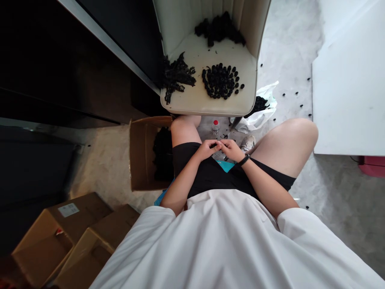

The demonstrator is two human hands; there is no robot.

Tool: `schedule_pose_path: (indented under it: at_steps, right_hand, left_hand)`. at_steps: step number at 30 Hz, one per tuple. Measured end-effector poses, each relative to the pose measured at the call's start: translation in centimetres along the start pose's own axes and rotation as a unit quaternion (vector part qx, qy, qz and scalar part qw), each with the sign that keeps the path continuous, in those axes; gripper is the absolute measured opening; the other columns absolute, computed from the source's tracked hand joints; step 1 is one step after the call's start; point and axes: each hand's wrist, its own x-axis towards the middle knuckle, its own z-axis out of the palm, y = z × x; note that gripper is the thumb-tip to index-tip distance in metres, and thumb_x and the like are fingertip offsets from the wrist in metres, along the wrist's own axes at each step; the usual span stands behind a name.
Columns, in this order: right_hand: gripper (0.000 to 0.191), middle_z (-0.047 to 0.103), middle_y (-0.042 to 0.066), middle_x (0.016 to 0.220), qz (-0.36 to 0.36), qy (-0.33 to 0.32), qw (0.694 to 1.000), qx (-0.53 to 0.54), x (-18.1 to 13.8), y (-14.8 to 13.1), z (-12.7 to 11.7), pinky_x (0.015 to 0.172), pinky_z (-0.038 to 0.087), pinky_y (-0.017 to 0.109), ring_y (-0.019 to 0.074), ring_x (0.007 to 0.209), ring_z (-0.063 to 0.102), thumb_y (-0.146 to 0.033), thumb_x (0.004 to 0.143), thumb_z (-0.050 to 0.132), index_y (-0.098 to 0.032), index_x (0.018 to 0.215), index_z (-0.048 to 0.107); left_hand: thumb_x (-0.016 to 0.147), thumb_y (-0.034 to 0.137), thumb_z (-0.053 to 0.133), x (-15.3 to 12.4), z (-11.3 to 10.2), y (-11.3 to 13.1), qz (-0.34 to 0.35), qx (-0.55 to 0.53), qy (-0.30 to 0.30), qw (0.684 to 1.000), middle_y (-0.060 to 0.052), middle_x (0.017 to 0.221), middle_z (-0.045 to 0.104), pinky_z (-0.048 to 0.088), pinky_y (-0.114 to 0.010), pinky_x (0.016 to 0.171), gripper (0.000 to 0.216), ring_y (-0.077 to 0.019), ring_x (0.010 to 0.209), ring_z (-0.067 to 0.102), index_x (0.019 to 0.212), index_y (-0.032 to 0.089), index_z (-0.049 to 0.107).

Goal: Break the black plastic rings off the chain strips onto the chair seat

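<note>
Over my lap, my left hand [208, 149] and my right hand [232, 150] meet at the fingertips, both closed in a pinch. What they hold, if anything, is hidden by the fingers. A black band circles my right wrist. Ahead of them is a cream chair seat [192, 107]. On it sits a pile of small round black pieces [220, 81]. Dark shrivelled scraps [179, 75] lie at the seat's left edge, and another dark clump [221, 29] rests against the backrest.
A white plastic bag [261, 121] with black pieces stands under the chair's right side, near a red-capped bottle [215, 125]. Left of my leg, an open cardboard box [141, 160] holds dark material. Loose black pieces dot the floor. A white tabletop [350, 104] is at right.
</note>
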Motion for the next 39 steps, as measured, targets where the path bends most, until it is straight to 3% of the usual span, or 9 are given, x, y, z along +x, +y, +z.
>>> schedule_pose_path:
  at_steps: [8, 13, 16, 18, 21, 23, 29, 34, 39]
  right_hand:
    - [0.069, 0.045, -0.003, 0.055, 0.078, -0.007, 0.982, 0.174, -0.5, 0.3, 1.3, 0.054, 0.028, 0.03, 0.0121, 0.052, 0.033, -0.086, 0.096, 0.048, -0.021, 0.073, 0.058]
    - [0.065, 0.04, -0.005, 0.053, 0.076, 0.038, 0.959, 0.269, -0.6, 0.3, 2.3, 0.053, 0.027, 0.03, 0.0112, 0.05, 0.032, -0.084, 0.093, 0.058, -0.023, 0.071, 0.052]
    - [0.067, 0.042, -0.004, 0.053, 0.073, 0.031, 0.965, 0.248, -0.5, 0.0, 1.9, 0.054, 0.028, 0.031, 0.0114, 0.051, 0.033, -0.086, 0.093, 0.056, -0.023, 0.071, 0.051]
    - [0.069, 0.045, -0.003, 0.054, 0.069, 0.022, 0.977, 0.202, -0.5, -0.3, 1.4, 0.055, 0.029, 0.031, 0.0119, 0.052, 0.035, -0.088, 0.092, 0.055, -0.023, 0.069, 0.051]
    - [0.071, 0.047, -0.003, 0.056, 0.07, 0.031, 0.984, 0.162, -0.5, -0.6, 0.7, 0.056, 0.031, 0.031, 0.0123, 0.054, 0.036, -0.09, 0.092, 0.053, -0.024, 0.067, 0.047]
    - [0.071, 0.043, -0.003, 0.055, 0.074, 0.043, 0.983, 0.16, -0.4, -0.5, 0.6, 0.056, 0.031, 0.031, 0.0126, 0.054, 0.035, -0.091, 0.091, 0.052, -0.024, 0.067, 0.045]
    - [0.072, 0.042, -0.003, 0.061, 0.069, 0.049, 0.985, 0.152, -0.3, -0.2, 0.9, 0.055, 0.032, 0.03, 0.0124, 0.058, 0.036, -0.091, 0.09, 0.053, -0.023, 0.068, 0.048]
    - [0.071, 0.045, -0.003, 0.06, 0.059, 0.021, 0.983, 0.172, -0.3, 0.0, 0.6, 0.055, 0.033, 0.028, 0.0115, 0.058, 0.035, -0.087, 0.093, 0.053, -0.022, 0.067, 0.049]
    - [0.068, 0.054, -0.001, 0.066, 0.079, 0.015, 0.969, 0.234, -0.4, 0.8, 0.6, 0.059, 0.041, 0.027, 0.013, 0.063, 0.046, -0.086, 0.089, 0.062, -0.021, 0.07, 0.056]
  left_hand:
    - [0.088, 0.079, 0.069, 0.2, -0.1, 0.1, 0.0, -0.057, -0.035, 0.998, 0.0, 0.067, 0.057, 0.038, -0.028, 0.058, 0.063, -0.0109, 0.058, 0.045, 0.084, 0.016, 0.07]
    - [0.08, 0.088, 0.069, 0.2, -0.4, -0.4, -0.007, -0.088, -0.029, 0.996, 0.002, 0.065, 0.05, 0.039, -0.029, 0.059, 0.07, -0.0113, 0.058, 0.044, 0.075, 0.019, 0.059]
    - [0.082, 0.087, 0.067, 0.1, -0.4, -0.6, -0.003, -0.067, -0.033, 0.997, 0.002, 0.065, 0.049, 0.041, -0.03, 0.061, 0.068, -0.0122, 0.059, 0.046, 0.078, 0.02, 0.059]
    - [0.086, 0.083, 0.067, 0.0, -0.3, -0.3, 0.024, -0.01, 0.006, 1.0, 0.0, 0.073, 0.055, 0.046, -0.031, 0.068, 0.063, -0.0148, 0.068, 0.054, 0.085, 0.02, 0.061]
    - [0.086, 0.078, 0.071, 0.0, -0.1, 0.3, 0.086, 0.114, 0.152, 0.978, -0.005, 0.096, 0.063, 0.051, -0.034, 0.088, 0.058, -0.0201, 0.094, 0.061, 0.094, 0.022, 0.061]
    - [0.086, 0.076, 0.073, -0.1, 0.0, 0.6, 0.102, 0.181, 0.201, 0.957, -0.005, 0.093, 0.061, 0.05, -0.034, 0.088, 0.055, -0.0202, 0.093, 0.058, 0.087, 0.023, 0.057]
    - [0.104, 0.072, 0.045, -0.5, 0.1, 0.7, 0.078, 0.169, 0.055, 0.981, 0.0, 0.062, 0.049, 0.035, -0.032, 0.065, 0.066, -0.0146, 0.062, 0.046, 0.065, 0.02, 0.053]
    - [0.095, 0.079, 0.057, -0.2, 0.0, 0.2, 0.028, 0.112, 0.038, 0.993, 0.001, 0.059, 0.053, 0.034, -0.029, 0.061, 0.069, -0.0125, 0.059, 0.046, 0.062, 0.018, 0.056]
    - [0.101, 0.072, 0.055, -0.1, -0.4, 0.3, 0.014, 0.044, -0.008, 0.999, 0.0, 0.062, 0.057, 0.04, -0.028, 0.065, 0.064, -0.0128, 0.062, 0.051, 0.066, 0.017, 0.059]
